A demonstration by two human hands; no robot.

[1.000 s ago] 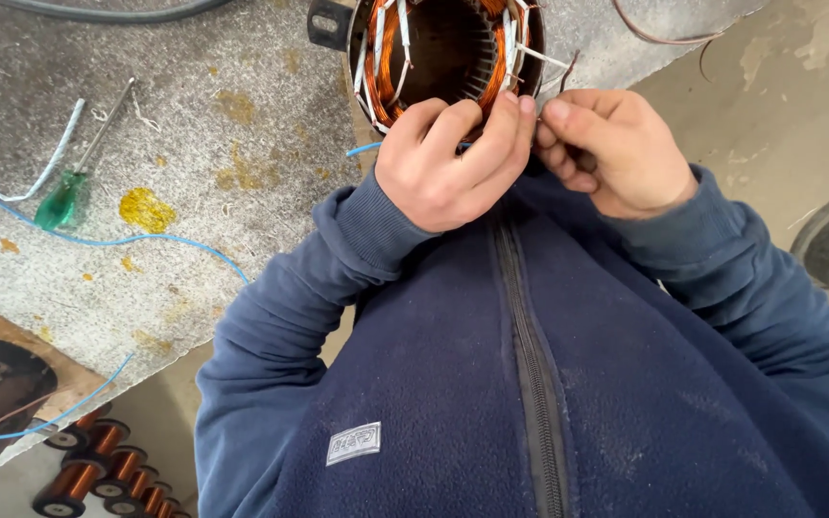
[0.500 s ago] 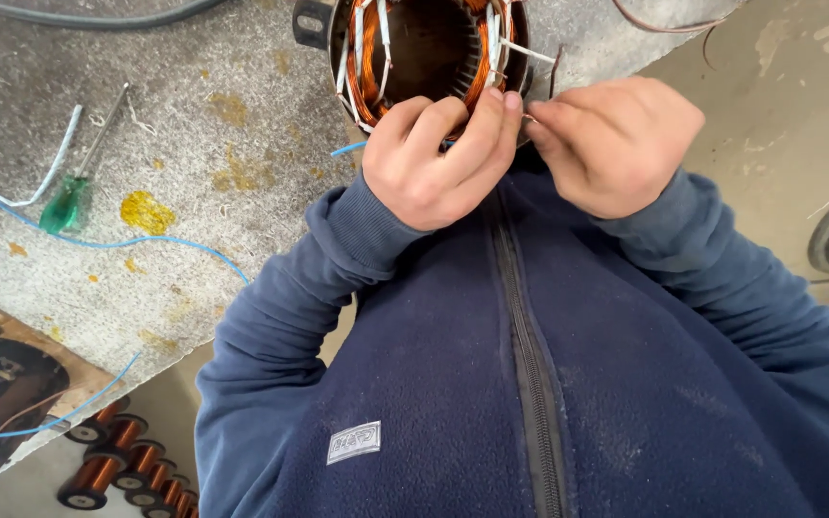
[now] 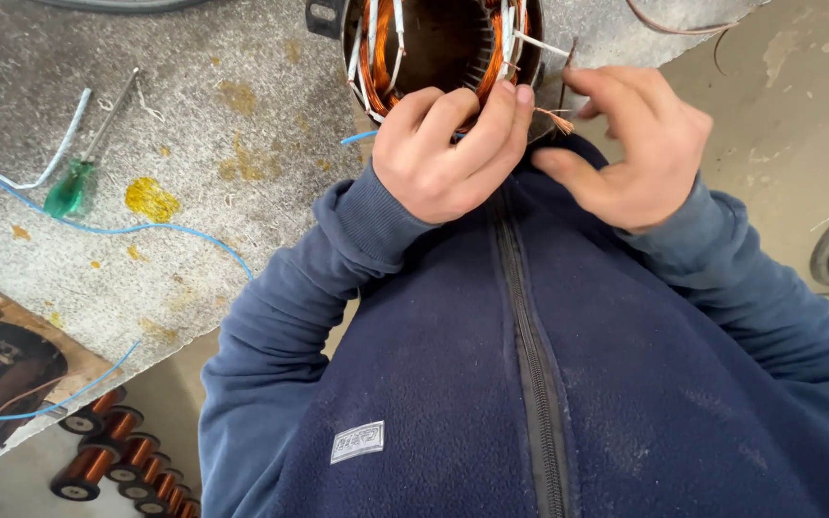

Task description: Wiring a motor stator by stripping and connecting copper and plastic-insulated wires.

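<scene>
Both of my hands are working at the near edge of the motor shell (image 3: 434, 43), which is sitting on the grey worktop (image 3: 194, 125) right in front of my chest. Inside the shell I am seeing copper windings (image 3: 372, 58) with white sleeves between them. My left hand (image 3: 448, 153) is curling closed over the rim of the shell, with the fingers pressing on the windings there. My right hand (image 3: 630, 144) is half open, thumb and first finger apart, and it is hovering just beside a small frayed bunch of copper wire ends (image 3: 558, 120); I cannot tell if it is touching them. On the worktop to the left a green screwdriver (image 3: 74, 182) is lying near a thin blue wire (image 3: 146, 230). Below the worktop edge a row of copper wire spools (image 3: 112, 451) is standing on the floor
</scene>
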